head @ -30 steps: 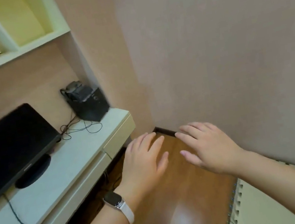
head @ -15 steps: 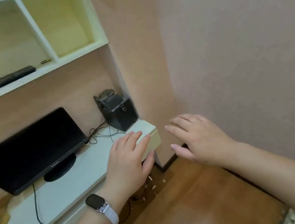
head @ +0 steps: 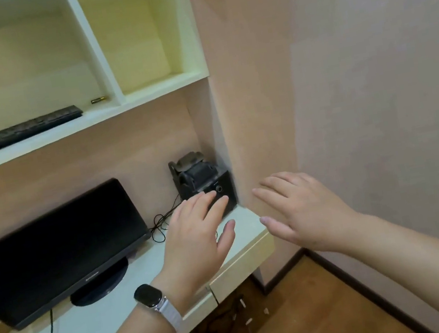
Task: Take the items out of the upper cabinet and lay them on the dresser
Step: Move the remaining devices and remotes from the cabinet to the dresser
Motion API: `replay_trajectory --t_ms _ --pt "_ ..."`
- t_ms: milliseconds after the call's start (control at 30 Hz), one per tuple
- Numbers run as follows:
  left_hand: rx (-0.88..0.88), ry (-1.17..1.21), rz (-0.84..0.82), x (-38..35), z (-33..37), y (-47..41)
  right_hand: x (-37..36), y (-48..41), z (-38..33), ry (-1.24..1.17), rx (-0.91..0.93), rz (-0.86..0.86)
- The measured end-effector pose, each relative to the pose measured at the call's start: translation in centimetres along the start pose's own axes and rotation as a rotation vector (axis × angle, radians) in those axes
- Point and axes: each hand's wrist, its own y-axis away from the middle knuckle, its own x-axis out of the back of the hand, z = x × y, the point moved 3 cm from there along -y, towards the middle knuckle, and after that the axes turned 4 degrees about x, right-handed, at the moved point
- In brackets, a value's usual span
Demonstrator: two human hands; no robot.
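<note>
The upper cabinet (head: 102,55) is an open cream shelf unit. A black keyboard (head: 16,134) with a coiled cable and a small battery (head: 99,99) lie in its left compartment; the right compartment (head: 143,39) holds nothing visible. Below runs the white dresser top (head: 93,320). My left hand (head: 195,238), with a watch on the wrist, hovers flat above the dresser's right end, fingers straight, holding nothing. My right hand (head: 302,210) hovers flat beside it in front of the wall, also holding nothing.
A black monitor (head: 51,251) stands on the dresser at the left, its cable hanging over the front. A black speaker box (head: 204,186) with thin wires sits in the right corner. A drawer front (head: 242,268) shows below. Cables and small white bits lie on the wooden floor (head: 298,322).
The view has tilted up and swung left, bringing the shelf compartments and the keyboard into sight. Both hands have risen from over the floor to the level of the dresser's right end.
</note>
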Motion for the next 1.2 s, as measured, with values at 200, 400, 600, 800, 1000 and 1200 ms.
replay_trajectory --t_ms 200,400,600,800,1000,1200 --pt "0.001 0.033 0.058 -3.1 -8.2 -6.2 -3.1 -9.6 1.5 0.069 0.004 0.070" --pt "0.030 0.055 0.087 -5.2 -13.8 -10.5 -5.8 -16.6 3.0 0.058 0.019 0.099" --pt "0.065 -0.002 0.113 -5.9 -17.1 -15.5 -6.8 -23.4 6.1 0.004 0.048 0.168" --pt "0.050 -0.128 0.184 -3.8 -18.4 -23.2 -5.3 -31.0 10.7 -0.043 0.095 0.261" --pt "0.011 -0.316 0.373 0.2 -17.9 -31.3 -1.8 -38.4 15.6 -0.093 0.210 0.400" --pt "0.031 -0.435 0.501 6.1 -17.5 -37.2 3.3 -44.4 18.6 -0.141 0.371 0.574"
